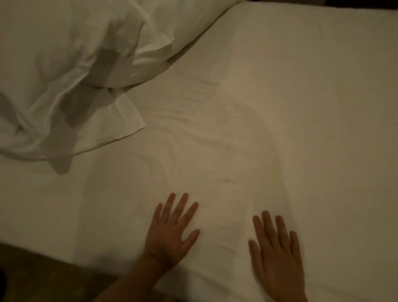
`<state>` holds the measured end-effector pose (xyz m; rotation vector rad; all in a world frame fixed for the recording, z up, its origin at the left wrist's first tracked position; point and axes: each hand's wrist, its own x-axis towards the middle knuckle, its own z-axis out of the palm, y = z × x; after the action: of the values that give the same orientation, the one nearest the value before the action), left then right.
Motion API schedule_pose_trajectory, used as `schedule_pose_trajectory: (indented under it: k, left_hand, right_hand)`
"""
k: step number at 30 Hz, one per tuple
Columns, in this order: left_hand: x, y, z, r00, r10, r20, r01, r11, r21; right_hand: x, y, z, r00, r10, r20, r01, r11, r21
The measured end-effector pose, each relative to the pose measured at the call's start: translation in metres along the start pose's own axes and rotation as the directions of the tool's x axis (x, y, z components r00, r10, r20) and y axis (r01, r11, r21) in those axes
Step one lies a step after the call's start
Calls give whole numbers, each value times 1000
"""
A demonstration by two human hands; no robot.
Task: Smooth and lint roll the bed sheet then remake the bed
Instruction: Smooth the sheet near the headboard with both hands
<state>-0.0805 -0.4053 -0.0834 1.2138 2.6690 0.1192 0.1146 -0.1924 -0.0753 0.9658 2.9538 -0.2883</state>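
White bed sheet [247,120] under flat left hand [172,232], right hand [277,256]; pillows [71,60] far-left.

- A strip of dark floor [43,271] shows at the lower left, beside the bed's near edge; its surface looks mottled, perhaps carpet, though the light is too dim to tell.
- A small dark patch [361,2] sits beyond the far edge, top right.

Matt cloth bed sheet [269,103], faintly creased, crumpled soft cloth pillowcases [64,64], slight sheen
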Motion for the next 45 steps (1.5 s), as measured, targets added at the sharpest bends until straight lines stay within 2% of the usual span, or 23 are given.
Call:
schedule_pose_trajectory:
  k: [3,5,7,9,11,13,18,24,26,28,30,34,35,36,38,41,43,45]
  left_hand:
    - [-27,-41,-3,997,65,48,-67,996,56]
    - [-33,-48,-6,996,66,65,-69,996,49]
    - [-31,-38,-6,999,20,41,-20,1000,-6]
    - [-19,-11,-9,1000,3,14,-2,997,-72]
    - [-3,20,-8,998,56,16,-54,994,-99]
    - [6,40,-3,994,102,39,-98,992,-75]
    - [-10,32,11,998,43,52,-42,999,-17]
    - [-65,17,23,990,-120,73,117,992,46]
    - [-78,24,28,977,-186,104,182,982,51]
    - [-83,41,29,966,-229,122,226,973,37]
    - [-82,67,28,971,-195,138,196,981,10]
    - [-72,122,25,986,10,168,-4,999,-36]
    - [-70,130,25,986,34,166,-29,999,-30]
    - [-71,133,26,985,24,169,-20,1000,-23]
    - [-76,127,26,970,-102,219,112,993,-32]
    - [-88,109,24,930,-272,247,293,955,-52]
    - [-96,97,26,915,-309,260,328,944,-36]
    - [-98,94,27,921,-305,243,327,943,-55]
  right_hand:
    - [-34,32,0,981,180,-73,-183,982,-43]
    - [-45,34,0,965,260,-37,-262,964,-52]
    - [-41,19,1,962,273,11,-273,962,-19]
    - [-22,-13,-2,983,181,27,-183,981,70]
    - [5,-52,-5,998,-5,60,-2,994,106]
    - [27,-81,-2,992,-91,89,81,990,114]
    - [20,-75,16,988,-119,101,118,993,16]
    - [-56,-12,11,984,-152,95,155,987,-31]
    - [-72,13,7,977,-178,113,188,979,-83]
    - [-81,24,3,980,-146,139,161,982,-103]
    - [-82,15,2,979,-110,171,124,989,-79]
    - [-87,-8,11,945,-266,191,283,957,-64]
    - [-89,-5,12,946,-268,183,284,957,-63]
    - [-92,1,12,952,-249,179,262,964,-52]
    - [-105,22,12,965,-193,176,204,978,-48]
    - [-132,67,9,985,-2,170,17,996,-85]
    - [-149,97,4,977,137,161,-126,989,-78]
    - [-159,111,-2,967,196,160,-186,980,-74]
